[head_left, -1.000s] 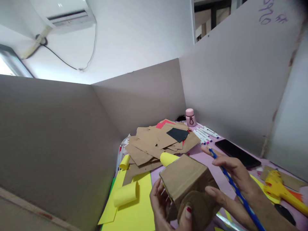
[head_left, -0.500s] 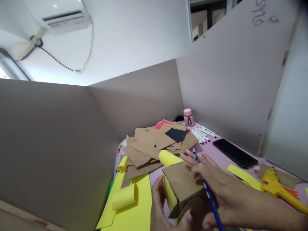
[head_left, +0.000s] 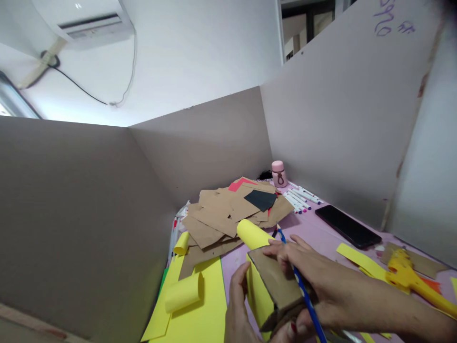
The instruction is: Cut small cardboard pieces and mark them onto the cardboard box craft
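Observation:
A small cardboard box with yellow paper on its left side sits low in the middle, between both hands. My left hand grips it from the left, fingers along the yellow side and thumb at the near edge. Over its top lies my right hand, fingers pressing the brown face. A blue pencil with pale dots is tucked in the right hand, tip pointing away. Just beyond the box is a rolled yellow sheet, touching the right fingertips or close to them.
Brown cardboard pieces lie heaped at the back, with a black piece on top. Yellow sheets cover the left. On the right are markers, a phone and a yellow glue gun. A pink flask stands behind.
The box has tilted and turned slightly, showing more of its yellow side. My right hand has shifted, its fingers now lower and bent over the top face. The pencil tip has moved left.

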A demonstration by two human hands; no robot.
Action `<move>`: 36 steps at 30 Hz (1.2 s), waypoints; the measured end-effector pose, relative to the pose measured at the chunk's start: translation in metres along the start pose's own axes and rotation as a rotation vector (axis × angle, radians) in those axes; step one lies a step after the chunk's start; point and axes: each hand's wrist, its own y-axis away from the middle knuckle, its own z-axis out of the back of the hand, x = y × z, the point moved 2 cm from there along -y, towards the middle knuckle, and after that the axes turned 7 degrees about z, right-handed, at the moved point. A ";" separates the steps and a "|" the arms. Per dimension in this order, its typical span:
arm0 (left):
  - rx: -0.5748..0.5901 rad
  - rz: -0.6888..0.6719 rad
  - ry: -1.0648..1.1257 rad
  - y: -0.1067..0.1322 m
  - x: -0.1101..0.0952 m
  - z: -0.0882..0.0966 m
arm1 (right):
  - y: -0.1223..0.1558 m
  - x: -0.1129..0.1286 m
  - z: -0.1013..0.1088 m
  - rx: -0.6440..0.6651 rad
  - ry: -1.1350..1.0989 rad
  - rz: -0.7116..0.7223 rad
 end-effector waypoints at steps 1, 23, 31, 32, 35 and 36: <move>0.019 0.003 0.006 -0.001 0.000 0.001 | 0.000 -0.002 -0.001 0.007 -0.031 -0.013; 0.112 0.014 0.198 -0.006 0.016 -0.001 | -0.001 0.004 -0.002 -0.016 -0.148 -0.049; 0.213 0.096 0.278 -0.010 0.010 0.003 | 0.006 -0.001 -0.004 -0.036 -0.185 -0.109; 0.217 0.118 0.283 -0.012 0.013 0.005 | 0.006 -0.002 -0.005 -0.033 -0.187 -0.119; 0.208 0.223 0.334 -0.023 0.027 0.007 | 0.006 -0.002 -0.005 -0.041 -0.194 -0.143; 0.205 0.259 0.349 -0.028 0.032 0.007 | 0.006 -0.002 -0.004 -0.047 -0.198 -0.149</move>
